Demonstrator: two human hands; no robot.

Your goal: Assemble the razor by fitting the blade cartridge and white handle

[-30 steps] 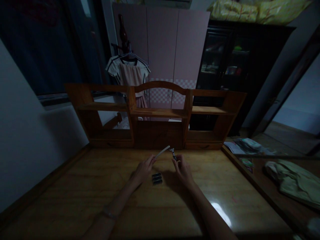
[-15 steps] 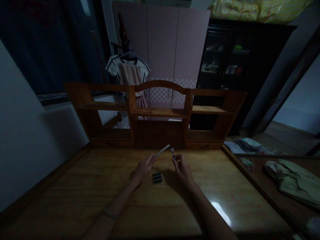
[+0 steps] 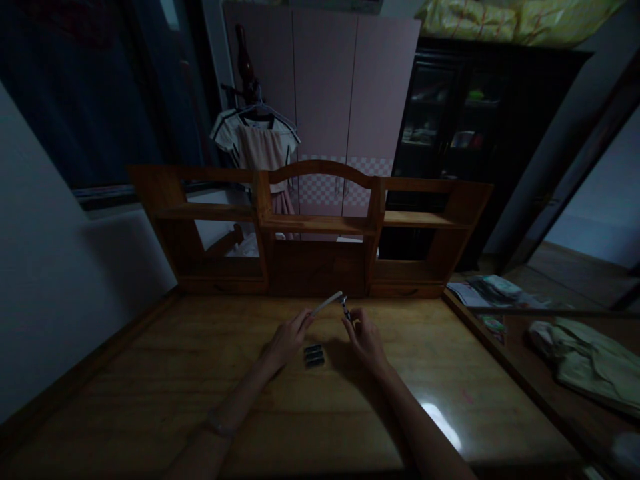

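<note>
My left hand (image 3: 290,340) is closed on the lower end of a slim pale stick (image 3: 326,304), which slants up to the right. In my right hand (image 3: 367,339) is a razor (image 3: 345,308) with a silvery head and a darker handle, pinched by the handle and held upright. The stick's far tip meets or overlaps the razor's head; whether they touch, I cannot tell. Between my hands, on the wooden desk (image 3: 200,380), lies a small clear pack with three dark pieces (image 3: 314,356), which look like razor cartridges.
A wooden shelf unit (image 3: 320,225) stands along the desk's far edge. Papers and a plastic packet (image 3: 495,290) lie beyond the right edge, with a pale green cloth bag (image 3: 595,367) nearer. A white wall (image 3: 75,280) borders the left side.
The pale stick's tip has shifted slightly right, from just beside the razor's head to meeting or overlapping it. The razor has hardly moved, and the dark pieces stay put.
</note>
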